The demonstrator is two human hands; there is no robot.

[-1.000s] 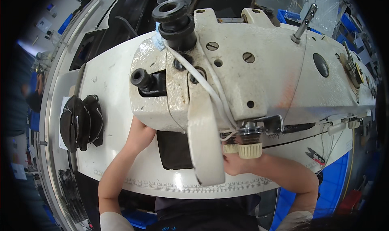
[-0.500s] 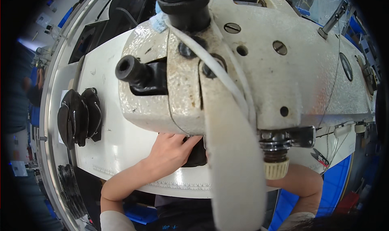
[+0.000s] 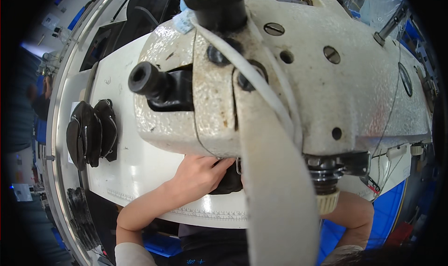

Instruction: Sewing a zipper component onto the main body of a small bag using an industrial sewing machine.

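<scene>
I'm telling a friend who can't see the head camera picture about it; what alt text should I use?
A person's left hand touches black cloth at a large off-white sewing machine, while the right forearm reaches in behind a pale curved bar. Black zippered pouches sit at the left of the white table.

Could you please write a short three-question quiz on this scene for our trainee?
1. What does the left hand touch?
a) the red-handled snips
b) the black fabric
c) a cream knob

2. True or false: the pouches lie left of the machine.

3. Fill in: along the near edge of the table runs a ____.

Key: 1. b; 2. true; 3. ruler scale.
</scene>
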